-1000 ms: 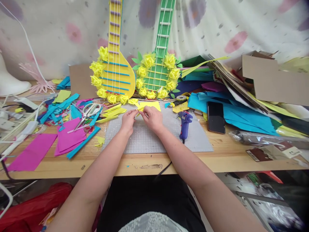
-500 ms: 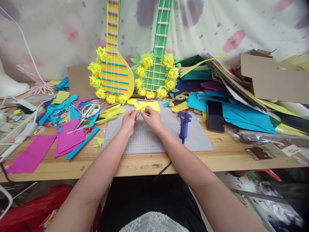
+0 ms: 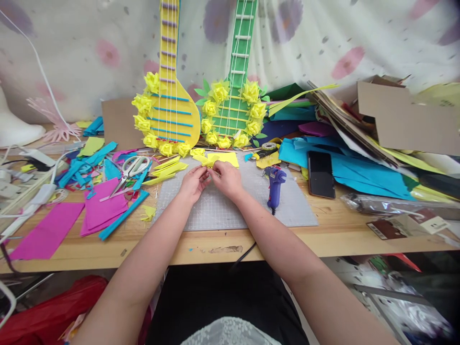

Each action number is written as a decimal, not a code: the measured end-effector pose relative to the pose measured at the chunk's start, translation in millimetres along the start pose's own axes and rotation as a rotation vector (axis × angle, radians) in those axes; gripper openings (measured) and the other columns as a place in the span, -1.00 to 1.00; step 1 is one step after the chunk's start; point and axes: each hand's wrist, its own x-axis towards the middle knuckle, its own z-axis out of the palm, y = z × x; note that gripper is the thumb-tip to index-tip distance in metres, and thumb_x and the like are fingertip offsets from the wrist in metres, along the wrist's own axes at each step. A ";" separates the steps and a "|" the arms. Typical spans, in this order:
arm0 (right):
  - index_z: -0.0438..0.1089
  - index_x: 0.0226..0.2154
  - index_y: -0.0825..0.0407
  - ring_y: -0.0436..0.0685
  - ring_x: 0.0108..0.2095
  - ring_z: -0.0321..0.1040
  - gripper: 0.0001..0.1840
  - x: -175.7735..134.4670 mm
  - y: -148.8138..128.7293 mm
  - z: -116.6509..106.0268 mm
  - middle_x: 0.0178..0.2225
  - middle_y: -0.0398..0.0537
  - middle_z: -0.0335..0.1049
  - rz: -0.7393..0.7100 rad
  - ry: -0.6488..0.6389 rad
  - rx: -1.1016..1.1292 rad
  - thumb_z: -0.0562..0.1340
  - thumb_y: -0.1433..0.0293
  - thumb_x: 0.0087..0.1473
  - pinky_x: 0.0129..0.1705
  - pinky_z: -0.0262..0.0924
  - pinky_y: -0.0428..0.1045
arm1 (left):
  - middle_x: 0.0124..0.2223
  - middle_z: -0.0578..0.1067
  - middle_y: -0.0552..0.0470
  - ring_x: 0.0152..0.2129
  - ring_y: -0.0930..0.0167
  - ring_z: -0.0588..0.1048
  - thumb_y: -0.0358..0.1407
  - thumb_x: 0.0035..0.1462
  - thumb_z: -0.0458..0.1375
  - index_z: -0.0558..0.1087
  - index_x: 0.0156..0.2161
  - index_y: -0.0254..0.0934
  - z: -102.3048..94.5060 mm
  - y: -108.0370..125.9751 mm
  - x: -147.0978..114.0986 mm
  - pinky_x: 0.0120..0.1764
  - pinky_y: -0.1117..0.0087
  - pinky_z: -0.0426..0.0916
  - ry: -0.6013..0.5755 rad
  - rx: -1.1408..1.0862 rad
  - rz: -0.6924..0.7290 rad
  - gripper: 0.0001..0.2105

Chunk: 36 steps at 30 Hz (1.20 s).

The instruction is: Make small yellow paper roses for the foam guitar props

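Note:
Over the grey cutting mat [image 3: 212,211], my left hand [image 3: 194,183] and my right hand [image 3: 226,178] meet with fingertips pinched together. Between them is a small yellow paper piece [image 3: 207,160], shaped like petals; its lower part is hidden by my fingers. Just behind my right hand lies a flat yellow paper sheet [image 3: 228,158]. A blue glue gun [image 3: 275,189] rests on the mat to the right. Yellow paper strips [image 3: 167,170] lie left of my hands. Beyond them stand a yellow paper guitar [image 3: 172,115] and a green one [image 3: 230,115], both edged with yellow paper flowers.
Scissors [image 3: 133,167] lie on coloured scraps at the left, near magenta paper sheets [image 3: 106,203] and a blue strip [image 3: 124,215]. A phone [image 3: 321,175] rests on blue paper [image 3: 370,167] at the right. Cardboard pieces [image 3: 402,115] are piled behind it.
My fingers have shifted slightly around the yellow paper piece, and my left fingers have opened out a little. The petal-like part now shows above the fingertips. The other things stay in place.

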 end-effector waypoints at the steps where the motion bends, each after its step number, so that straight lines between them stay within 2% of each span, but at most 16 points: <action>1: 0.25 -0.51 0.02 0.04 -0.40 0.19 -0.75 0.1 0.0 -1.1 -0.49 -0.11 0.33 -0.023 -0.004 0.001 0.05 0.24 0.08 -0.41 -0.09 -0.07 | -0.52 0.41 0.13 -0.63 0.62 0.36 -0.44 -0.06 0.14 0.37 -0.42 -0.33 -0.5 0.2 0.1 -0.58 0.60 0.26 -0.006 -0.001 -0.009 -0.97; 5: 0.27 -0.52 0.04 0.04 -0.41 0.16 -0.74 0.6 1.1 -9.4 -0.51 -0.09 0.30 -0.099 -0.011 0.024 0.04 0.25 0.08 -0.38 -0.06 -0.06 | -0.54 0.40 0.14 -0.65 0.64 0.34 -0.43 -0.08 0.15 0.38 -0.43 -0.34 -1.1 0.6 1.1 -0.63 0.64 0.19 -0.011 0.015 -0.023 -0.97; 7: 0.29 -0.48 0.04 0.05 -0.39 0.16 -0.74 0.8 3.4 -15.0 -0.50 -0.08 0.28 -0.102 0.034 0.070 0.01 0.27 0.09 -0.34 -0.02 -0.05 | -0.53 0.40 0.14 -0.68 0.67 0.30 -0.44 -0.10 0.16 0.39 -0.42 -0.33 -1.2 1.3 2.2 -0.66 0.66 0.14 -0.010 0.000 -0.025 -0.94; 11: 0.30 -0.26 0.04 0.11 -0.19 0.18 -0.77 2.0 11.6 -21.6 -0.27 0.01 0.28 -0.125 0.162 0.149 0.05 0.33 0.03 -0.14 0.05 0.01 | -0.51 0.38 0.17 -0.73 0.72 0.21 -0.44 -0.10 0.16 0.37 -0.39 -0.32 -2.0 4.7 3.7 -0.71 0.71 0.07 -0.059 -0.117 -0.088 -0.91; 15: 0.28 -0.13 -0.01 0.14 -0.03 0.12 -0.66 4.4 17.8 -15.4 -0.09 0.03 0.22 -0.240 0.082 0.194 0.13 0.31 -0.02 -0.02 0.02 0.05 | -0.55 0.31 0.18 -0.73 0.72 0.20 -0.43 -0.09 0.15 0.34 -0.42 -0.34 -2.6 7.3 3.1 -0.72 0.72 0.09 -0.118 -0.154 -0.161 -0.93; 19: 0.33 -0.18 -0.01 0.13 -0.08 0.18 -0.73 6.6 20.2 -7.5 -0.15 0.03 0.29 -0.210 0.059 0.205 0.08 0.29 0.06 -0.06 0.05 0.03 | -0.57 0.29 0.19 -0.71 0.70 0.24 -0.47 -0.16 0.18 0.34 -0.40 -0.32 -1.6 5.7 1.9 -0.70 0.71 0.11 -0.117 -0.118 -0.141 -0.86; 25: 0.38 -0.32 0.04 0.12 -0.21 0.22 -0.72 5.9 19.8 -9.0 -0.29 0.02 0.37 -0.156 0.067 0.136 0.06 0.24 0.09 -0.17 0.06 -0.01 | -0.54 0.35 0.18 -0.65 0.65 0.32 -0.45 -0.23 0.22 0.36 -0.40 -0.30 2.2 1.3 -1.5 -0.62 0.65 0.20 -0.042 -0.003 -0.027 -0.81; 32: 0.38 -0.34 0.04 0.09 -0.22 0.23 -0.71 4.3 16.5 -7.4 -0.31 0.00 0.37 -0.107 0.083 0.144 0.06 0.21 0.08 -0.18 0.05 -0.03 | -0.61 0.25 0.23 -0.73 0.69 0.19 -0.42 -0.30 0.24 0.36 -0.44 -0.32 4.4 -0.5 -1.5 -0.69 0.66 0.07 -0.007 0.047 0.025 -0.80; 36: 0.37 -0.38 0.04 0.06 -0.27 0.26 -0.72 3.0 15.0 -2.1 -0.34 -0.02 0.36 0.007 0.087 0.184 0.07 0.21 0.06 -0.23 0.09 -0.06 | -0.59 0.29 0.20 -0.73 0.68 0.16 -0.38 -0.30 0.24 0.37 -0.43 -0.32 7.2 -12.0 0.7 -0.69 0.64 0.06 0.097 0.172 0.157 -0.79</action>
